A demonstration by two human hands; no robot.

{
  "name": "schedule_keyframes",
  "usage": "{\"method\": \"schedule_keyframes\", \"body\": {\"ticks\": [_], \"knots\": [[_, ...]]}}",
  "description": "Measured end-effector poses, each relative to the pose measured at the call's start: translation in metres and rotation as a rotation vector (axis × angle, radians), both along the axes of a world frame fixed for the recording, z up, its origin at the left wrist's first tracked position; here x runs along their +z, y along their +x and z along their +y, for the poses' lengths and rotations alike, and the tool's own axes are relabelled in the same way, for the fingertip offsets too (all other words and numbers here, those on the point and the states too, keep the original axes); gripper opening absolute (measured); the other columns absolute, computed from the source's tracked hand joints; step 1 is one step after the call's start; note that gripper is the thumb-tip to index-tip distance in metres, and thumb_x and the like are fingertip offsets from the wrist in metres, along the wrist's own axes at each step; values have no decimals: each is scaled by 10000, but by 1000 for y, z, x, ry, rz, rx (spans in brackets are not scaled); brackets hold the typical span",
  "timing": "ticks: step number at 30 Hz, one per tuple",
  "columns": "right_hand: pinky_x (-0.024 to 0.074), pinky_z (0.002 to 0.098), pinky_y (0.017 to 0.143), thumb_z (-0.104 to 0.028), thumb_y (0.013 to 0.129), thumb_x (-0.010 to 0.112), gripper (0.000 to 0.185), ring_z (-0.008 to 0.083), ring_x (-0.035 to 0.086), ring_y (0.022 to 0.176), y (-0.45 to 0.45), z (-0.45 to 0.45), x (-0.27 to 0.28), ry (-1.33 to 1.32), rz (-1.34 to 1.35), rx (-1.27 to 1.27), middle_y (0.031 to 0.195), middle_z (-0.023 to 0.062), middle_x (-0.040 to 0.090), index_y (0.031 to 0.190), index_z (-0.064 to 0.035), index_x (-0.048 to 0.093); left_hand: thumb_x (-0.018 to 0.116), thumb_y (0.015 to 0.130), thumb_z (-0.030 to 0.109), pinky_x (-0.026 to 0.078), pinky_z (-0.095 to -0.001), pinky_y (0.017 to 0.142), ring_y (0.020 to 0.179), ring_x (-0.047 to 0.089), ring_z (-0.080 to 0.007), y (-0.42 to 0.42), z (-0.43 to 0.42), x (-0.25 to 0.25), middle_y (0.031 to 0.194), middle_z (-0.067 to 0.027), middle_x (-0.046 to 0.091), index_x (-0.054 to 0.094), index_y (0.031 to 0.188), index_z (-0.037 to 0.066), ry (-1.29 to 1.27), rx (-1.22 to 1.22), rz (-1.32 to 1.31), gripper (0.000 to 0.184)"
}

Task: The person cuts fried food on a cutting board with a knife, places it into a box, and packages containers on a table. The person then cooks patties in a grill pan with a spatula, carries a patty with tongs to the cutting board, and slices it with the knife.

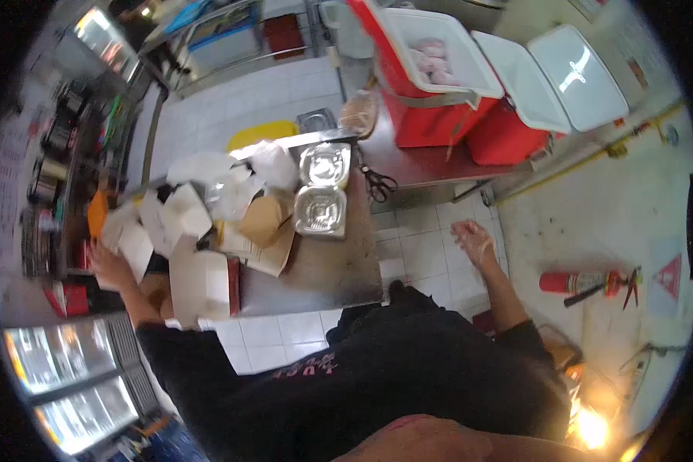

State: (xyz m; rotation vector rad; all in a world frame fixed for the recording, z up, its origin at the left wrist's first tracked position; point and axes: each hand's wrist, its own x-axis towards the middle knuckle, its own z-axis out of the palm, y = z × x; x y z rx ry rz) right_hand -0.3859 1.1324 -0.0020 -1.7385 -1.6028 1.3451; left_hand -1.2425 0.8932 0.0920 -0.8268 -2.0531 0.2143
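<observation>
At the left end of the metal table (339,269), my left hand (111,268) is beside a white open carton (136,248) and below an orange box (98,214). Its fingers look extended and slightly blurred, with nothing visibly held. My right hand (474,242) hangs over the floor right of the table, fingers apart and empty. Another open carton (200,283) lies at the near edge. Further in are a brown paper bowl (263,222), a white plastic bag (274,165) and clear-lidded foil containers (321,210).
Black scissors (379,183) lie near the table's right edge. Two red coolers (439,115) with open white lids stand on a side surface at the upper right. A fire extinguisher (585,282) is at the right wall. Glass-door fridges (73,350) stand lower left. A person (138,31) is at the upper left.
</observation>
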Motion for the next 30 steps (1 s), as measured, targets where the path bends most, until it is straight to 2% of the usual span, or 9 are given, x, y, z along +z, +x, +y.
{"method": "schedule_keyframes", "body": {"ticks": [7, 11, 13, 15, 18, 20, 23, 26, 30], "knots": [[506, 340, 838, -189, 953, 563, 225, 247, 641, 932, -35, 180, 152, 1168, -544, 52, 1023, 114, 667, 1134, -84, 644, 645, 869, 233, 328, -485, 1107, 1363, 384, -323, 14, 6, 20, 1465, -129, 433, 582, 1193, 62, -284, 63, -260, 371], [496, 368, 886, -253, 919, 580, 318, 258, 627, 1011, -84, 334, 177, 786, -388, 240, 1145, 112, 648, 1172, -63, 614, 522, 936, 182, 316, -490, 1118, 1296, 476, -297, -63, -17, -4, 1475, -122, 425, 562, 1250, 63, -364, -70, -262, 338], [435, 382, 996, -298, 921, 580, 373, 287, 594, 1125, -110, 426, 142, 798, -525, 493, 1238, 128, 613, 1249, -122, 603, 451, 990, 241, 486, -491, 897, 1027, 605, -399, -75, -21, 4, 1171, -212, 621, 581, 1230, 94, -296, -220, -327, 310], [376, 364, 1057, -306, 923, 580, 435, 287, 549, 1194, -123, 515, 84, 1015, -652, 742, 1337, 140, 552, 1311, -113, 567, 415, 1002, 369, 500, -554, 692, 858, 617, -469, -34, 5, 47, 954, -259, 632, 592, 1146, 147, -241, 73, -414, 318], [369, 368, 1058, -316, 914, 585, 497, 294, 539, 1206, -156, 558, 43, 875, -442, 862, 1348, 160, 550, 1345, -75, 528, 436, 989, 409, 488, -555, 692, 890, 610, -481, -56, 6, 98, 937, -281, 634, 556, 1139, 162, -295, 110, -370, 313], [365, 370, 1061, -292, 857, 662, 572, 282, 522, 1231, -169, 529, 85, 403, -662, 946, 1361, 164, 543, 1357, -58, 511, 443, 985, 409, 487, -560, 705, 927, 612, -477, -23, 2, 146, 963, -280, 643, 542, 1133, 174, -207, 156, -299, 295], [382, 382, 1044, -310, 806, 709, 612, 285, 533, 1216, -138, 659, -46, 152, -293, 720, 1337, 176, 560, 1330, -46, 536, 458, 992, 414, 485, -595, 690, 864, 649, -450, 114, 33, 217, 898, -223, 678, 488, 1305, 238, 118, 299, -373, 360], [406, 398, 1015, -379, 812, 682, 569, 305, 558, 1168, -146, 592, -2, 770, -720, 1020, 1253, 183, 602, 1269, -55, 584, 510, 970, 355, 496, -510, 794, 948, 646, -416, 210, 7, 221, 1011, -236, 670, 461, 1357, 135, 187, 179, -563, 448], [484, 395, 896, -310, 856, 643, 442, 303, 640, 965, -139, 539, 110, 669, -509, 769, 1093, 172, 661, 1166, 4, 611, 533, 931, 229, 510, -463, 728, 814, 658, -390, 335, -22, 145, 952, -222, 678, 467, 1353, 56, -45, -35, -973, 461]]}}
